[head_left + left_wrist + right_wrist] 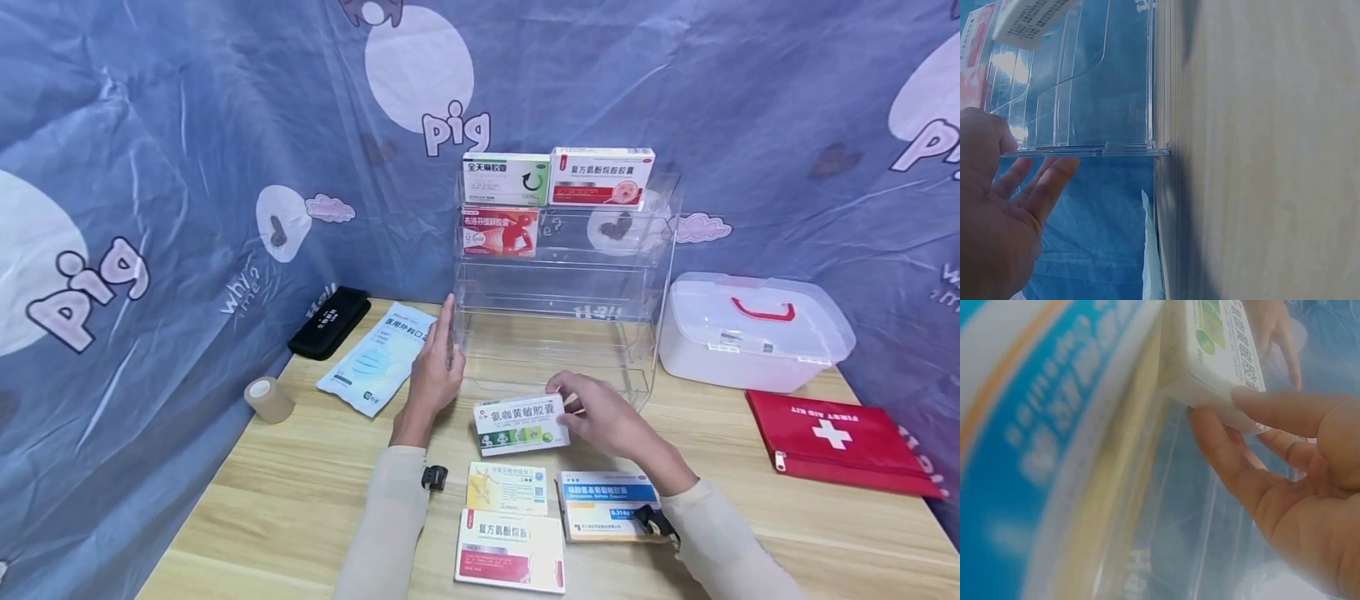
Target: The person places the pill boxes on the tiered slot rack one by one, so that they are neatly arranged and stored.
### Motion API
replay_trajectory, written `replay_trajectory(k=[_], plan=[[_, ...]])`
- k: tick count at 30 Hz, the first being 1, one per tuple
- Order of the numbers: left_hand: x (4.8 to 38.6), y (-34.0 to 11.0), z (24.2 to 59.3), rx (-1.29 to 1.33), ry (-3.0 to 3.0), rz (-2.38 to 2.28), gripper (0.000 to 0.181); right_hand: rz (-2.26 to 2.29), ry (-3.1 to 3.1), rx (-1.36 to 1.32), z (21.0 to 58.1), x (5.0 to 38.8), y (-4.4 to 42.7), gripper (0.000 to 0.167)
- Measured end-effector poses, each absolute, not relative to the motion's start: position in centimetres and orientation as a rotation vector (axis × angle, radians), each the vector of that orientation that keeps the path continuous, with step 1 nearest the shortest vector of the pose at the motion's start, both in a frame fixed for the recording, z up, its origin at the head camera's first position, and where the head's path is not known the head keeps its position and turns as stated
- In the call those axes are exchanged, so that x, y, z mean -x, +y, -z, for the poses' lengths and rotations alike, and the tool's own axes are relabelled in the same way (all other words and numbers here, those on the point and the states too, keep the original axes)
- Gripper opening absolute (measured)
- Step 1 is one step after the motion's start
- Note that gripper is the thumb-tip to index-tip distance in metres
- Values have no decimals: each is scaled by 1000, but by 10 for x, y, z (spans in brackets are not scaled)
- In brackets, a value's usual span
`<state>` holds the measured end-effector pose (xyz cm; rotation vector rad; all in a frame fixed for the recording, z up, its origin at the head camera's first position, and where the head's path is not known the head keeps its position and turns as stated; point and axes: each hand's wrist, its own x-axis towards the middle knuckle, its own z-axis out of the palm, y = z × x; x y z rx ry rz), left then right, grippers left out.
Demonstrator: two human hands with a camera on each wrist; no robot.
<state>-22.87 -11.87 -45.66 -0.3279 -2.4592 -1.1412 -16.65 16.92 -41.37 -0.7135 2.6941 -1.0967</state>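
My right hand (603, 414) pinches the right end of a white and green medicine box (521, 425), tilted in front of the clear acrylic display rack (555, 287). In the right wrist view, thumb and fingers grip that box (1210, 362) at its end. My left hand (437, 367) is at the rack's left side; the left wrist view has the thumb on one side of its side panel (1085, 151) and fingers on the other. The top tier bears a green-white box (506, 179) and a red-white box (602, 177); a red box (499, 232) stands one tier below.
Nearer me lie a yellow-white box (507, 489), a red-white box (510, 554) and a blue-white box (603, 500). Leftward are a mask packet (378, 358), black case (330, 322) and tan roll (269, 401). A lidded plastic bin (750, 333) and red first-aid pouch (840, 442) sit right.
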Motion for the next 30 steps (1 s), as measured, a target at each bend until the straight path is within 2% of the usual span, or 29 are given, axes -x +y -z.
replay_trajectory(k=[9,18,25,30], plan=[[230,-119,456,328,-2455,1125,91,1203,2830,737,385,174,184,46],[229,-119,458,343,-2451,1128,90,1453,2986,602,343,187,203,51],[228,-119,458,340,-2438,1129,90,1730,3172,460,308,209,209,49],[229,-119,458,355,-2429,1129,91,1908,3256,375,296,223,215,46]])
